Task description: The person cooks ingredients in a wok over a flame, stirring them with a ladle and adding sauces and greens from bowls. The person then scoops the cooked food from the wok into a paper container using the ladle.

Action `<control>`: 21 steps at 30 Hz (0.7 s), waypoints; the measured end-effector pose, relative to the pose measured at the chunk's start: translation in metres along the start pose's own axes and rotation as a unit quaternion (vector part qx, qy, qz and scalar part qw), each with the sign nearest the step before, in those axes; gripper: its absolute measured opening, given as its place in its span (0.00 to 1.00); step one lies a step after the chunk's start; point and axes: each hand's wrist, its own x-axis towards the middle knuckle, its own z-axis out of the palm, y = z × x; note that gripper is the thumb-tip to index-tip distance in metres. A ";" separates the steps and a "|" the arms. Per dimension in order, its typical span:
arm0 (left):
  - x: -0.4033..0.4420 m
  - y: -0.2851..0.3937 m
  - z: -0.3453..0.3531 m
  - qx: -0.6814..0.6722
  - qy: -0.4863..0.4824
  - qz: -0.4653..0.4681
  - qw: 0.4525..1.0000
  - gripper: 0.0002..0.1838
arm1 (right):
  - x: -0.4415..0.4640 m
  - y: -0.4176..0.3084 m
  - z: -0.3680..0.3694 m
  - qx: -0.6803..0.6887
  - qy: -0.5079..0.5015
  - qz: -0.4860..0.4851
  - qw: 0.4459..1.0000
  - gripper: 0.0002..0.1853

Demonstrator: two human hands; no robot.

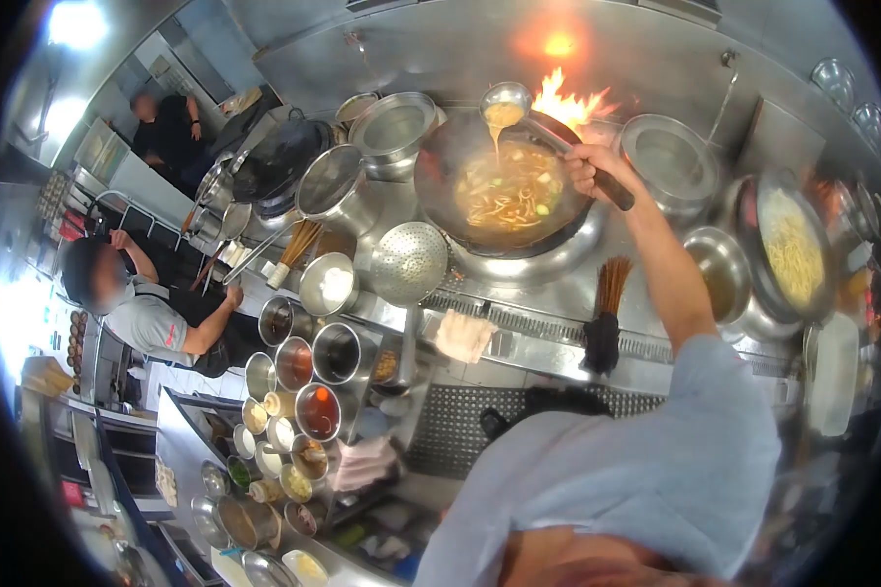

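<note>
My right hand is wrapped round the dark handle of a ladle, with its bowl held over a large wok. Yellowish-brown liquid runs from the ladle into the wok, where noodles in broth with pale and green pieces lie. Flames rise behind the wok's far right rim. My left hand is not in view.
A perforated strainer and a cloth lie left of my arm. Metal pots and a pan of noodles stand right. Ingredient containers fill the lower left. Two other people are at left.
</note>
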 end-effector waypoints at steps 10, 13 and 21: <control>0.014 -0.007 -0.007 0.034 -0.007 0.034 0.999 0.18 | -0.038 -0.004 -0.035 -0.022 0.051 0.000 0.998 0.04; 0.019 -0.009 -0.007 0.043 -0.008 0.045 0.998 0.18 | -0.056 0.002 -0.036 -0.039 0.068 0.010 0.997 0.01; 0.027 -0.018 -0.010 0.056 -0.004 0.063 0.996 0.18 | -0.102 0.028 -0.023 0.006 0.055 0.031 0.998 0.04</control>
